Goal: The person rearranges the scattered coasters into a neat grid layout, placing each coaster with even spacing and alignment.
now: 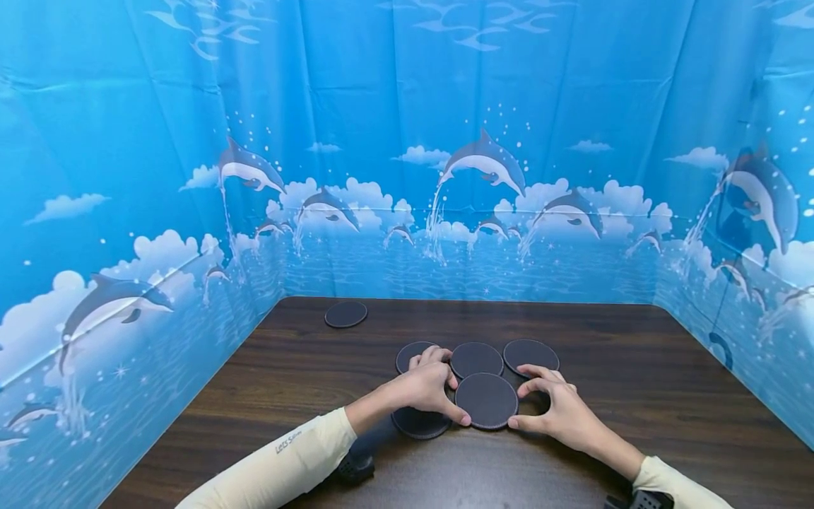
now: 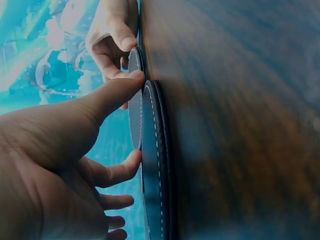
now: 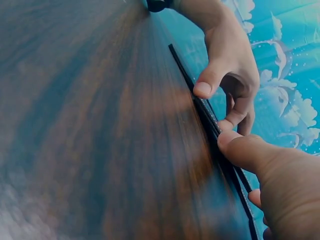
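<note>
A dark round coaster (image 1: pixel 486 401) with a stitched rim lies in front of me, between my two hands. My left hand (image 1: pixel 427 385) holds its left side, thumb at the lower edge and index finger higher up. On the opposite side my right hand (image 1: pixel 559 413) grips the rim with curved fingers, its thumb low on the edge. In the left wrist view both thumbs meet the rim of this coaster (image 2: pixel 135 115). Under my left wrist sits another coaster (image 1: pixel 421 424), partly hidden and overlapped by the held one in the head view.
Behind the held coaster are a middle coaster (image 1: pixel 477 359), a right coaster (image 1: pixel 531 355) and a left coaster (image 1: pixel 412 351) partly covered by my left hand. One more coaster (image 1: pixel 346 314) lies at the far left of the wooden table (image 1: pixel 280 367). A dolphin-print curtain (image 1: pixel 394 106) surrounds the table.
</note>
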Available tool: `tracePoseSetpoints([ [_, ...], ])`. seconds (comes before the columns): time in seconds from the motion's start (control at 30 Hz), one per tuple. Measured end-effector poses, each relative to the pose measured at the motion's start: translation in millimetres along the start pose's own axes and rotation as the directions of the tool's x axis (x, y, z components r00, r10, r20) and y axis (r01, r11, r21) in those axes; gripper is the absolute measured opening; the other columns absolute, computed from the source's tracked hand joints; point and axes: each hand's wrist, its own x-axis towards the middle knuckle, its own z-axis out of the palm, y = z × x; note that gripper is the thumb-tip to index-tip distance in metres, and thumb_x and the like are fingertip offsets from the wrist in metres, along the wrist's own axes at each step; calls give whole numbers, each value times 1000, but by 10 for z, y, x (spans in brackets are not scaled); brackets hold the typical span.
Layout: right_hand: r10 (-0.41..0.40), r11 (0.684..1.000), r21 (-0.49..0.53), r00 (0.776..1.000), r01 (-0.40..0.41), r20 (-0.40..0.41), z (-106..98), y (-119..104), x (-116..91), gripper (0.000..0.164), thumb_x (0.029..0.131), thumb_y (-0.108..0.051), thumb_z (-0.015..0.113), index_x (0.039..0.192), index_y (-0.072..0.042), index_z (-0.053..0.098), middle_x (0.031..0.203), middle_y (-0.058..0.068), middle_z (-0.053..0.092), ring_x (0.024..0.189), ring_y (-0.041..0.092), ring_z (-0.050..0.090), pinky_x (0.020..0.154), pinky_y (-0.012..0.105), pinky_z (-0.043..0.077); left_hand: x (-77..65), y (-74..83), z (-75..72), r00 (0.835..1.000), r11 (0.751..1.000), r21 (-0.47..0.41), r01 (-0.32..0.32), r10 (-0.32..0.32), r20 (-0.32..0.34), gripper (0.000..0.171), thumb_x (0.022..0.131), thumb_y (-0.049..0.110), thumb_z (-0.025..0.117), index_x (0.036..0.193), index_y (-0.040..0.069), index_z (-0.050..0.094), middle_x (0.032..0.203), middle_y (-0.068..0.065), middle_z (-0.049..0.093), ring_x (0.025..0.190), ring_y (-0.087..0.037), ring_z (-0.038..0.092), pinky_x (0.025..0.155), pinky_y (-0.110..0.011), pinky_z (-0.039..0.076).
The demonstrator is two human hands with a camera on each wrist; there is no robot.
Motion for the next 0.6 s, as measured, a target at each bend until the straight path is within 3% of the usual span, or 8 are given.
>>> tracePoseSetpoints([
  [0.33,18,999,-37,999,-17,33,7,-5,-16,42,70,-50,92,96,-22,73,141,9,56,133,35,42,84,47,27,-50,35,-29,999,997,56,-46,46,5,51,70,64,86,90,21,67,157,-12,37,147,-32,22,108,-52,26],
  [0.6,-44,999,-12,997,45,66,-28,-43,-64,38,72,-49,92,92,-25,71,138,8,58,128,33,45,83,47,25,-102,96,-62,996,992,99,-80,77,39,51,68,67,86,83,23,65,157,-10,37,149,-32,21,111,-53,23],
])
